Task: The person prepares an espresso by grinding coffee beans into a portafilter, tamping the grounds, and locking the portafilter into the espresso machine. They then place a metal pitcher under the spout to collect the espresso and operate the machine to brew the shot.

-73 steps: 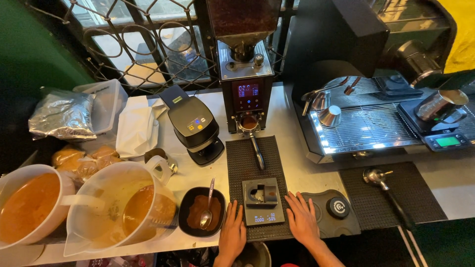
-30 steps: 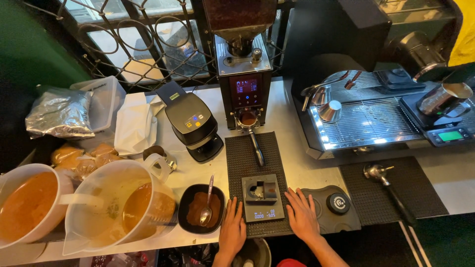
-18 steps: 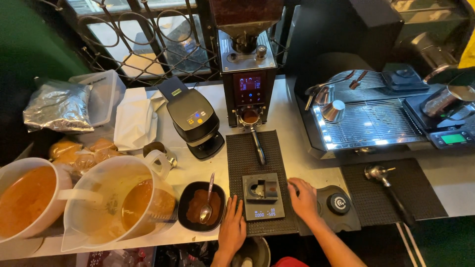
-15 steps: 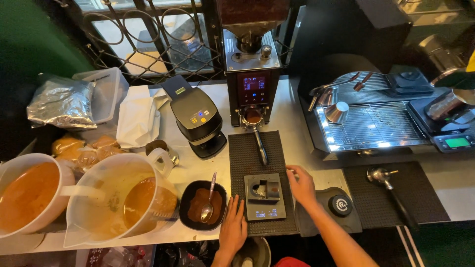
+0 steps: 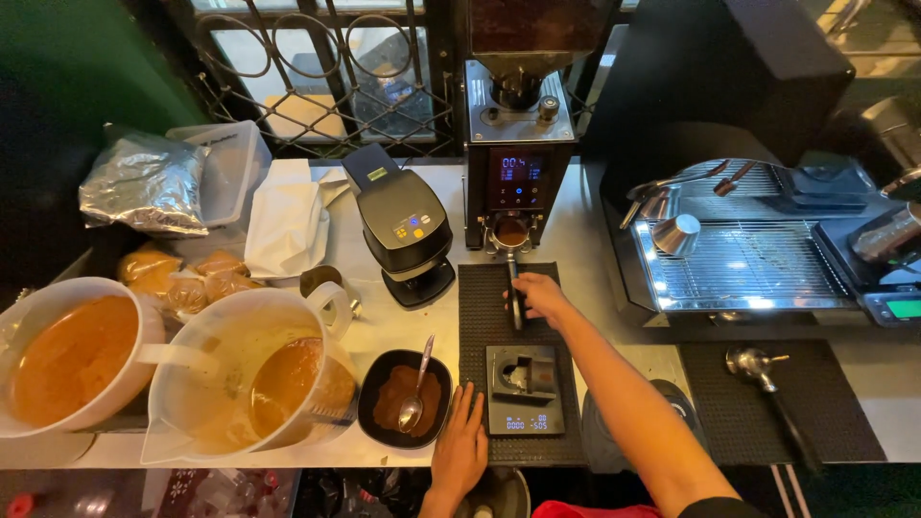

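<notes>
While the portafilter (image 5: 511, 251) sits docked under the grinder (image 5: 518, 163), its handle lying over the black mat (image 5: 480, 317), the right hand (image 5: 542, 295) curls closed around that handle. The left hand (image 5: 460, 446) rests flat and open on the white counter (image 5: 595, 240) edge, before a latticed window (image 5: 317, 77).

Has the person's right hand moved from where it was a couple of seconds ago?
Yes. The right hand has moved away from the person, from beside the small scale up to the portafilter handle under the grinder.
</notes>
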